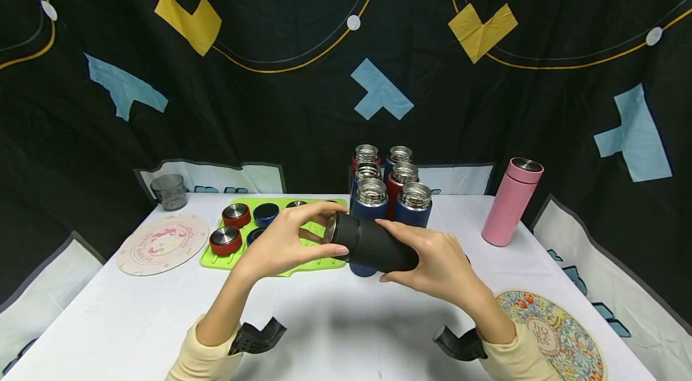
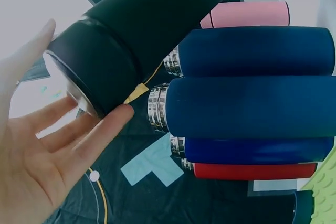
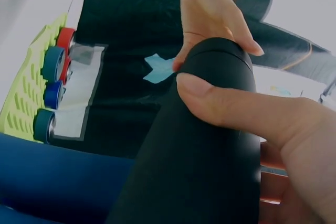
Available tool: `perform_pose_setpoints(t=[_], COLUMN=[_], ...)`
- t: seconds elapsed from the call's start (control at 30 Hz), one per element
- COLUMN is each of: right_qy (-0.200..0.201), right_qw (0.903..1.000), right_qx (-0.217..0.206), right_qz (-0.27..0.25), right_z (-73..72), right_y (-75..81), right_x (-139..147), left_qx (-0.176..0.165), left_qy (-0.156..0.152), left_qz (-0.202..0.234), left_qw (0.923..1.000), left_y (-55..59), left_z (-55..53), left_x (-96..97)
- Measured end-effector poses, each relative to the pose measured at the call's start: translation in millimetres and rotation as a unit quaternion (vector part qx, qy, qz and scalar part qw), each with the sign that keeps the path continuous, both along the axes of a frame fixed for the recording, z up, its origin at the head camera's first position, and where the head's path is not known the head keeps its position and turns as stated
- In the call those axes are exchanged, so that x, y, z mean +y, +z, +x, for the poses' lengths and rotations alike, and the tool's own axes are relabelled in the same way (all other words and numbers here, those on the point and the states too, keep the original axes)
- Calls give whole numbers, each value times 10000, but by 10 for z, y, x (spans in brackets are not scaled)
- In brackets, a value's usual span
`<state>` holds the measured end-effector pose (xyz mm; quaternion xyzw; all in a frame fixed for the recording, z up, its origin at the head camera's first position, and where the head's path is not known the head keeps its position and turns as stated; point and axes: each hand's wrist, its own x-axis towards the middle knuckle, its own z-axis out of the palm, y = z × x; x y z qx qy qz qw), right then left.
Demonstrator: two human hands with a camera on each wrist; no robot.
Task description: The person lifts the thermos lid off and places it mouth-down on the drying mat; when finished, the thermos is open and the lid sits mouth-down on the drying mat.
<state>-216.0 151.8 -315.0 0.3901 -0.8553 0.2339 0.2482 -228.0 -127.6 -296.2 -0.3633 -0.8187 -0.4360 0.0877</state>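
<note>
A black thermos bottle [image 1: 375, 244] is held aslant above the table, its capped end up and to the left. My right hand [image 1: 440, 258] grips its body, thumb along the near side in the right wrist view. Around the cap [image 2: 94, 61] at the other end, my left hand [image 1: 289, 237] has its fingers and thumb spread loosely. One left fingertip touches the cap's edge in the left wrist view, while the thumb lies close to the opposite side. Behind the black bottle stand several lidless blue and red bottles [image 1: 415, 204], their steel necks showing.
A green tray [image 1: 319, 267] at the left carries several red and blue lids [image 1: 224, 239]. Farther left are a round pink mat [image 1: 186, 234] and a grey glass [image 1: 170, 192]. A pink thermos [image 1: 510, 204] and a flowered round mat [image 1: 578, 339] occupy the right side.
</note>
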Motion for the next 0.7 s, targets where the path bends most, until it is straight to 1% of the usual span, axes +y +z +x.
perform_pose_setpoints(t=[0.07, 0.17, 0.3, 0.4, 0.47, 0.53, 0.6, 0.7], right_qy=[93, 305, 703, 935, 975, 897, 721, 428], right_qw=[9997, 9966, 9869, 9801, 9790, 9821, 9877, 9952], right_qx=[-237, -756, -1435, -1719, -1746, -1609, -1344, -849], right_qz=[-34, -107, -238, -337, -387, -397, -354, -231], right_z=[-10, -38, -84, -103, -103, -93, -76, -41], right_y=[3, 9, 13, 11, 11, 10, 9, 7], right_x=[22, 62, 99, 106, 101, 90, 75, 47], left_qx=[76, 264, 490, 596, 644, 650, 609, 461], left_qy=[-135, -437, -818, -934, -930, -874, -776, -584], left_qz=[-44, -77, -82, -91, -91, -70, -39, 39], left_qw=[9999, 9987, 9954, 9938, 9935, 9940, 9951, 9972], left_y=[-1, 6, 20, 25, 23, 20, 14, 8], left_z=[1, 4, 15, 22, 21, 22, 19, 18], left_x=[-4, -4, 0, 3, 2, 1, -1, 1])
